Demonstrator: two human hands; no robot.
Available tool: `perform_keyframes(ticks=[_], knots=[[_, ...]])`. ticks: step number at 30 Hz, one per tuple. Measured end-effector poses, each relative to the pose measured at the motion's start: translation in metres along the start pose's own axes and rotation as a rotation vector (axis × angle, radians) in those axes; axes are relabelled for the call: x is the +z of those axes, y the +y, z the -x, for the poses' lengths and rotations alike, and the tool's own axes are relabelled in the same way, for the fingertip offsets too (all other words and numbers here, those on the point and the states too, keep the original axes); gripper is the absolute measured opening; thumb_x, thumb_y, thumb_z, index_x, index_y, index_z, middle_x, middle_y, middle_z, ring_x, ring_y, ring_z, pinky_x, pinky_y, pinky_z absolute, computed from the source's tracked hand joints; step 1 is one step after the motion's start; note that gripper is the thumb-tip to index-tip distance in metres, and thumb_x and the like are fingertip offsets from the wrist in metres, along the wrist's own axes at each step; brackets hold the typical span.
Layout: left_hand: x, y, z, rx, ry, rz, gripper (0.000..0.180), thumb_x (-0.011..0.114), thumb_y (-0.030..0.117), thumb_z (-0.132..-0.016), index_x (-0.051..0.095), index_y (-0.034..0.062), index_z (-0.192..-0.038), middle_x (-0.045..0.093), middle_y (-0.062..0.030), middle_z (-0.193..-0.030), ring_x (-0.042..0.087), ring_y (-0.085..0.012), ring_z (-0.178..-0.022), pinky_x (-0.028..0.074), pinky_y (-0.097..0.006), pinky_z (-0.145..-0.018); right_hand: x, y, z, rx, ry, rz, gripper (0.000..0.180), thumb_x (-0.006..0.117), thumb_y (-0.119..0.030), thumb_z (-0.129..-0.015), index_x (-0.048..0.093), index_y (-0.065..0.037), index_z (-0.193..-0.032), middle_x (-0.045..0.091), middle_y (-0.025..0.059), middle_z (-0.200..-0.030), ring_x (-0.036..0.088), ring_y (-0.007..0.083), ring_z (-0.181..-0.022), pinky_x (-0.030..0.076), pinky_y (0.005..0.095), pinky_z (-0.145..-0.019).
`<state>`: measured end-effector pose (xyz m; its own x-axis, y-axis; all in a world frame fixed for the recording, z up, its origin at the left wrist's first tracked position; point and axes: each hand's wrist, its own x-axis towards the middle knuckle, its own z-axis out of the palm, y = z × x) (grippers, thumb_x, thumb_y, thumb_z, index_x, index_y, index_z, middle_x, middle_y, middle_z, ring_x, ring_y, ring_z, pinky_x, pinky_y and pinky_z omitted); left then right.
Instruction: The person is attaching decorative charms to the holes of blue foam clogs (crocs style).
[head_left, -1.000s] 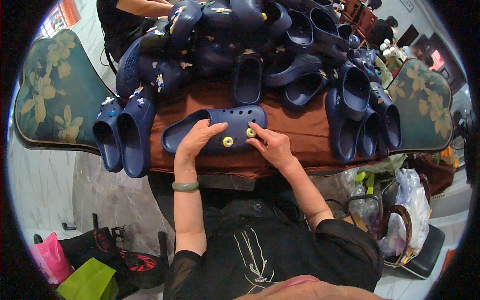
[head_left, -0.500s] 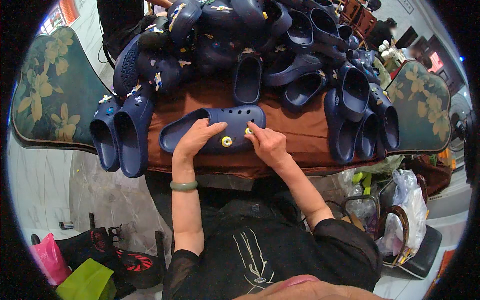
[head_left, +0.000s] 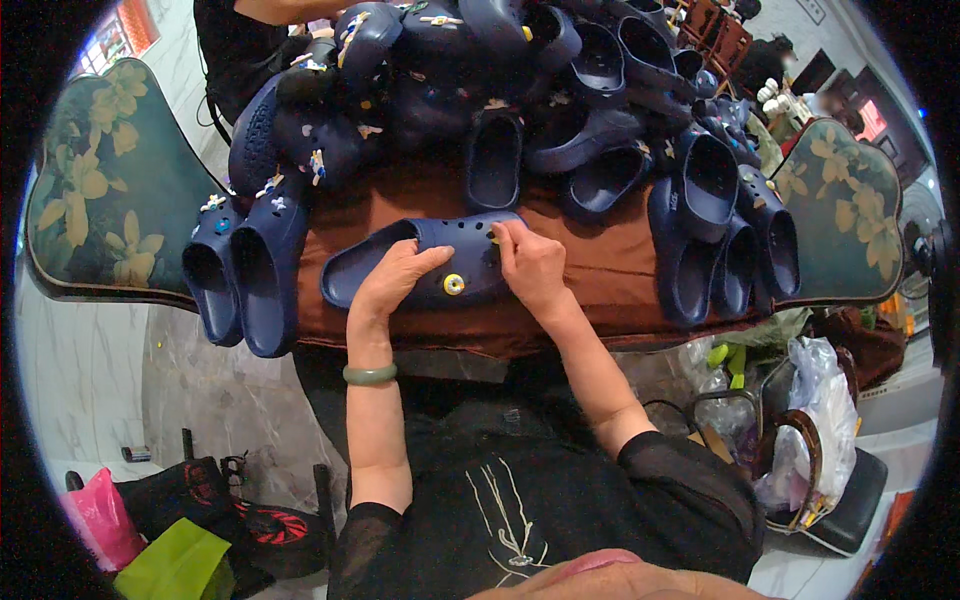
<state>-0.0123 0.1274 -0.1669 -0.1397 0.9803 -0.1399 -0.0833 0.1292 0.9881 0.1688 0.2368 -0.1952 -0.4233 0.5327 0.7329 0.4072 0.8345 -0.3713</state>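
A navy clog (head_left: 365, 265) lies sideways across the brown cloth in front of me, its toe to the right. My left hand (head_left: 390, 278) grips it at the edge of the foot opening, thumb on top and the other fingers hidden inside. A round yellow and white shoe charm (head_left: 454, 285) sits on the clog's upper, beside my left thumb. Over the toe, my right hand (head_left: 533, 265) is closed in a pinch, with a sliver of a second yellow charm (head_left: 494, 238) showing at its fingertips. Open holes run along the clog's far side.
Many navy clogs (head_left: 495, 165) are piled at the back, several with charms. Pairs stand at the left (head_left: 265, 270) and right (head_left: 685, 260) of the brown cloth (head_left: 600, 265). Behind the pile, another person's arm (head_left: 285, 10) reaches in. Bags (head_left: 820, 430) sit at lower right.
My right hand has shifted slightly up toward the clog's far side, pinching the second charm, which showed plainly before and is now mostly hidden. My left hand keeps its hold.
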Motion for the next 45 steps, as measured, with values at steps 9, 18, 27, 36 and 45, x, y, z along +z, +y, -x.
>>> perform_keyframes(ticks=[9, 18, 27, 36, 45], knots=[[-0.002, -0.001, 0.001, -0.02, -0.02, -0.016, 0.033, 0.063, 0.028, -0.09, 0.066, -0.0016, -0.103, 0.064, -0.0002, -0.094, 0.057, -0.0084, -0.082, 0.047, -0.025, -0.076, -0.032, 0.057, 0.018, 0.381, 0.048, -0.217, 0.017, 0.061, -0.021, -0.092, 0.063, -0.004, -0.095, 0.063, 0.0106, -0.074, 0.061, 0.0265, -0.063, 0.049, 0.0373, -0.06], [-0.002, 0.0, 0.002, -0.056, -0.009, -0.017, 0.033, 0.063, 0.028, -0.089, 0.066, -0.0015, -0.102, 0.064, 0.0002, -0.093, 0.057, -0.0074, -0.082, 0.047, -0.024, -0.075, -0.039, 0.071, 0.028, 0.101, -0.117, 0.158, 0.019, 0.07, -0.015, -0.078, 0.063, -0.008, -0.094, 0.057, 0.0094, -0.105, 0.049, 0.0311, -0.107, 0.038, 0.043, -0.09], [-0.003, -0.003, 0.002, -0.034, 0.01, -0.031, 0.035, 0.065, 0.032, -0.089, 0.067, -0.0009, -0.1, 0.065, -0.0006, -0.092, 0.057, -0.0076, -0.081, 0.046, -0.025, -0.075, -0.046, 0.058, 0.025, -0.019, 0.126, 0.148, 0.011, 0.068, -0.01, -0.079, 0.064, -0.01, -0.09, 0.059, 0.0084, -0.099, 0.053, 0.0298, -0.1, 0.038, 0.0438, -0.09], [-0.002, -0.009, 0.0, 0.068, 0.095, -0.03, 0.039, 0.063, 0.035, -0.09, 0.068, -0.0027, -0.089, 0.06, 0.0013, -0.077, 0.051, -0.0056, -0.069, 0.043, -0.024, -0.06, -0.01, -0.043, 0.021, -0.281, -0.328, -0.02, 0.061, 0.074, -0.037, -0.075, 0.055, -0.013, -0.128, 0.05, 0.0085, -0.135, 0.04, 0.0285, -0.131, 0.026, 0.0492, -0.108], [-0.006, -0.011, 0.0, 0.132, 0.128, -0.212, 0.045, 0.061, 0.035, -0.093, 0.065, -0.0067, -0.076, 0.045, 0.0038, -0.064, 0.039, -0.0041, -0.063, 0.033, -0.028, -0.051, 0.007, -0.03, 0.019, -0.327, -0.22, 0.073, 0.052, 0.07, -0.03, -0.08, 0.057, -0.01, -0.127, 0.056, 0.0066, -0.133, 0.049, 0.0219, -0.125, 0.037, 0.0397, -0.1]])
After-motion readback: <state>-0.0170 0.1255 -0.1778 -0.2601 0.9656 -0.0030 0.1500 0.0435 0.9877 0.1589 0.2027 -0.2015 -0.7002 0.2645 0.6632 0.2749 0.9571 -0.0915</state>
